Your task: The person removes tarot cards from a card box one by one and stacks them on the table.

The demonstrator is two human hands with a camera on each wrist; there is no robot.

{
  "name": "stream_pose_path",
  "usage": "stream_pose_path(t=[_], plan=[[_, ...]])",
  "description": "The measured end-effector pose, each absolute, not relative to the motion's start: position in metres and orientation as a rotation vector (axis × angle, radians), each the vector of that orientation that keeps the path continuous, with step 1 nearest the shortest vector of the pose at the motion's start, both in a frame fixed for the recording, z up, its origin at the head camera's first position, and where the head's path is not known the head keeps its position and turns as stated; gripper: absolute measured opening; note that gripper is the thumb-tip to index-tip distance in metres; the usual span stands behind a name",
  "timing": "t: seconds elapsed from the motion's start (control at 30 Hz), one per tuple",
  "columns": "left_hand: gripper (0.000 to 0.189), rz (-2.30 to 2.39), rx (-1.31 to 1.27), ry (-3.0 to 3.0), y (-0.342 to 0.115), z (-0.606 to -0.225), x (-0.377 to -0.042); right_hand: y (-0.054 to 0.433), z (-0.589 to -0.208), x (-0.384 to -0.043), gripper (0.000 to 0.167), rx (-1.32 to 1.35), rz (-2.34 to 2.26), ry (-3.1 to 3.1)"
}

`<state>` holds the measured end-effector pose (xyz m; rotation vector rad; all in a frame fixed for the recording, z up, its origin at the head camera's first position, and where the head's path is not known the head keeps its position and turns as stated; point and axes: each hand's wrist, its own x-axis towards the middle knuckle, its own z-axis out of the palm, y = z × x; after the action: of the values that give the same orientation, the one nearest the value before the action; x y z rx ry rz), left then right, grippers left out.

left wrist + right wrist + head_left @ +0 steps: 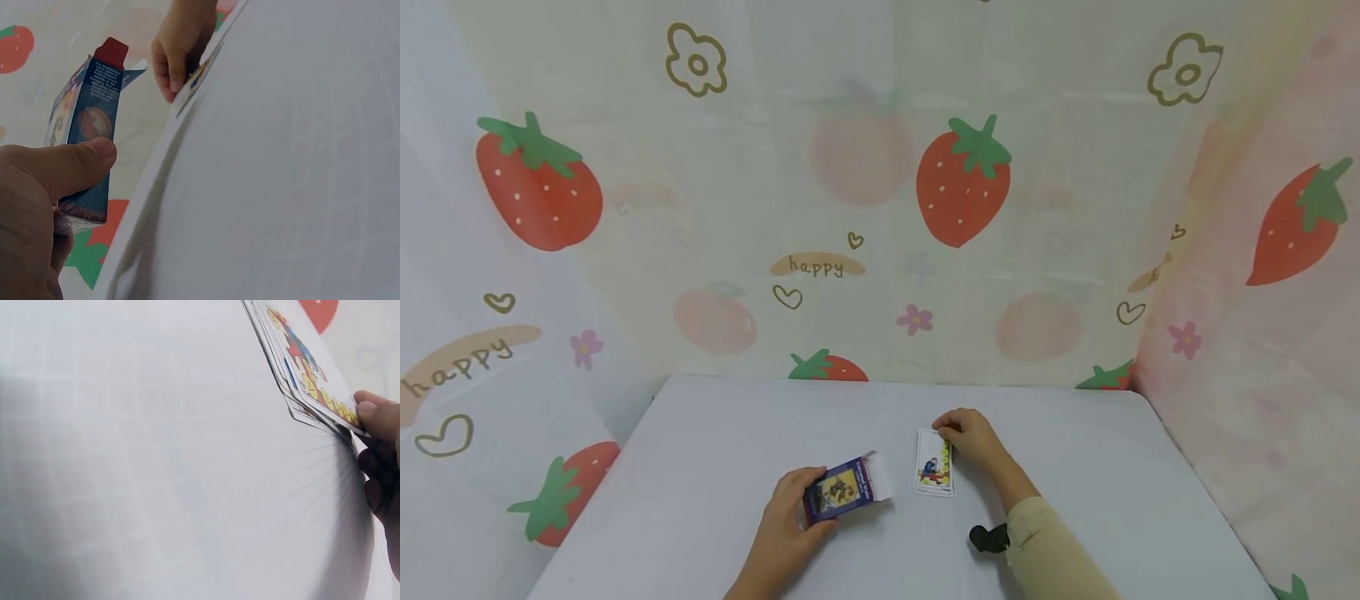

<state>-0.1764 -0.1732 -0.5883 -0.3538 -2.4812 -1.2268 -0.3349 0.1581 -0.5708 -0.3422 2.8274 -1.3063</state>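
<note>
A dark blue card box with a picture on its front is gripped in my left hand. In the left wrist view, my thumb lies along the narrow printed side of the box, and the red end flap stands open. To its right, a small stack of illustrated playing cards lies face up on the table. My right hand pinches the far right corner of the top card. The right wrist view shows the thumb on this card and fingers below it; the cards underneath are slightly fanned.
A white-covered table spreads beneath both hands. A black strap-like piece sticks out by the right sleeve. Curtains printed with strawberries and flowers hang behind the table and at both sides.
</note>
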Motion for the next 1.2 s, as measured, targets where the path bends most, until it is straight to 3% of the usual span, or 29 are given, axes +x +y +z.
stream_pose_path(t=[0.53, 1.2], plan=[[0.081, -1.238, -0.361, -2.476, -0.172, -0.583, -0.174, 0.158, -0.574, -0.333, 0.010, -0.431, -1.194, 2.912], [0.081, -1.218, -0.363, -2.481, -0.174, -0.587, -0.175, 0.160, -0.564, -0.324, 0.009, -0.358, -1.253, 2.917]])
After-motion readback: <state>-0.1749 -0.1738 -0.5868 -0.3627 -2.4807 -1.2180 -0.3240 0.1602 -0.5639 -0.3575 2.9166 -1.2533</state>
